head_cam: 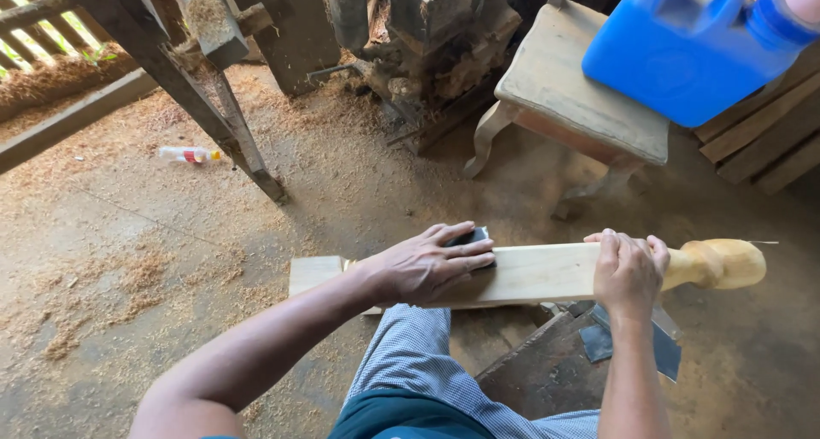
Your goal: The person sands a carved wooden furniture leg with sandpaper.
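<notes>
A pale wooden leg with a square shaft and a rounded, carved end at the right lies across my knees. My left hand presses flat on the shaft over a dark sanding block that peeks out under the fingers. My right hand wraps around the shaft near the carved end and holds it steady. Dark sheets of sandpaper lie below the right hand.
A blue plastic jug stands on a worn wooden stool at the upper right. A dark machine and slanted frame legs stand behind. Sawdust covers the floor. A small bottle lies at the left.
</notes>
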